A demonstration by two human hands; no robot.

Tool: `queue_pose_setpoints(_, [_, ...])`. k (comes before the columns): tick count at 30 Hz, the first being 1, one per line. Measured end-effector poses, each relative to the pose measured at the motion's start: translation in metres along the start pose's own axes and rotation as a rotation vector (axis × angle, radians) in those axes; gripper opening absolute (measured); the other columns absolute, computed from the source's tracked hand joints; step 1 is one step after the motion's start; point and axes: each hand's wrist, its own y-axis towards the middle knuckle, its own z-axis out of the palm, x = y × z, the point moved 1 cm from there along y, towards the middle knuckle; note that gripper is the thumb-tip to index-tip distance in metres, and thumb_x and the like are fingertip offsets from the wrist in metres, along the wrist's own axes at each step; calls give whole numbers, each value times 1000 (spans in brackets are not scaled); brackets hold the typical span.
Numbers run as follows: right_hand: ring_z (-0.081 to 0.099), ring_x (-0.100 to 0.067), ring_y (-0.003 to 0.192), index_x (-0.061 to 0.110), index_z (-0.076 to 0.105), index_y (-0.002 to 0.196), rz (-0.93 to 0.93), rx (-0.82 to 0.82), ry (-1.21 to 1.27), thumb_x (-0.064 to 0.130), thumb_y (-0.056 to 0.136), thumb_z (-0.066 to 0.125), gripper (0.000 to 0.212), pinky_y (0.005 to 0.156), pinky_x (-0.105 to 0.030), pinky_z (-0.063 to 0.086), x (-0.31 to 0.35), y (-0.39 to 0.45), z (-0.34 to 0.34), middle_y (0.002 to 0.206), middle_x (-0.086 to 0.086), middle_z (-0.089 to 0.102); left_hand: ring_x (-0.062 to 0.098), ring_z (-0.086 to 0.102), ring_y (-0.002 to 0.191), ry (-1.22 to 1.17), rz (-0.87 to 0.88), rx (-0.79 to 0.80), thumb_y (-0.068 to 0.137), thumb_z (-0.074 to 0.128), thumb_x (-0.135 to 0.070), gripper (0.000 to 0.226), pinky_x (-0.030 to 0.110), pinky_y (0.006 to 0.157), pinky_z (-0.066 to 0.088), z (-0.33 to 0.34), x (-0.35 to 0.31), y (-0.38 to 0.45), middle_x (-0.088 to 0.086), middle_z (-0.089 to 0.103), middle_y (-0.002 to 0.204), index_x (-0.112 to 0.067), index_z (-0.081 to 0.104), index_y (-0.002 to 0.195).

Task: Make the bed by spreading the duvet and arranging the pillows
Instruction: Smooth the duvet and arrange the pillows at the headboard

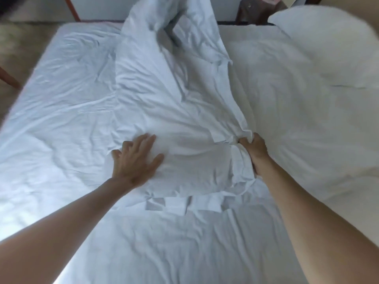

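Observation:
A crumpled white duvet (174, 95) lies bunched along the middle of the bed, one end rising at the far side. My left hand (136, 158) rests flat on its near part, fingers spread. My right hand (256, 152) is closed on the duvet's right edge, pinching a fold of fabric. A white pillow (328, 44) sits at the far right corner of the bed. The wrinkled white bed sheet (61, 95) covers the mattress all around.
A dark bedside object (252, 11) stands past the far edge of the bed. A wooden post (71, 7) rises at the far left and beige floor (14, 44) shows to the left. The picture is motion-blurred on the right.

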Motion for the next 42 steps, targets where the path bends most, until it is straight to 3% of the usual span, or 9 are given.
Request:
queue_pose_setpoints(4, [61,-31,112,17,49,133,87,161,-145,47,74,66,69,93,-38,52,-21,0,15,126,-10,61,28,18,143,104,-81,210,80,20,-83,84,58,109,23,22,-6,-1,-14,4,163,-43,3,152])
queue_pose_setpoints(10, [60,-37,110,20,31,136,-43,-49,-94,41,91,60,58,86,-39,46,-14,-45,23,122,-17,60,27,2,149,144,-87,428,66,23,-97,103,63,112,15,16,9,-3,-17,-14,161,-48,-14,150])
queue_pose_setpoints(15, [46,-32,129,23,12,149,-154,176,-292,54,68,80,110,102,-40,43,-15,-57,25,144,-13,42,30,-3,150,137,-120,450,63,26,-98,111,67,112,9,23,-5,-10,-13,-17,162,-45,-16,150])
queue_pose_setpoints(19, [53,-40,117,27,11,150,-251,236,-465,22,88,68,84,92,-39,49,-5,-39,9,135,-21,46,30,1,149,159,-94,421,64,29,-97,106,65,112,11,23,-9,-11,-14,-13,162,-49,-13,149])
queue_pose_setpoints(24, [55,-41,112,26,13,150,-286,204,-586,26,93,61,75,92,-46,49,-10,-39,-14,127,-21,49,35,5,146,324,79,534,78,62,-69,102,66,109,22,0,-11,-1,-4,-12,163,-51,-9,150])
queue_pose_setpoints(28, [43,-38,126,17,14,156,-685,-97,-991,35,65,87,117,99,-43,43,-18,-42,-4,141,-20,38,35,-27,146,512,131,541,73,64,-72,112,76,107,3,16,-18,5,-4,-27,160,-44,-10,152])
queue_pose_setpoints(32, [15,-30,150,17,18,156,-1167,-201,-1214,6,81,61,87,122,-46,14,-20,-32,16,162,-14,15,36,-27,145,445,78,561,73,69,-66,116,71,112,6,43,-13,6,3,-31,159,-44,-13,152])
queue_pose_setpoints(35, [-5,-24,152,5,8,155,-846,-93,-1427,19,92,54,79,122,-42,-5,-18,-13,21,164,-8,-7,40,-11,149,443,118,640,72,72,-65,115,65,115,12,40,-14,21,8,-23,161,-46,-7,153])
queue_pose_setpoints(42, [-8,-22,151,3,-7,155,-371,426,-1355,23,86,69,104,120,-40,15,6,46,59,162,-5,-19,35,24,146,576,306,846,65,80,-63,119,43,113,31,23,-23,76,14,14,161,-36,7,156])
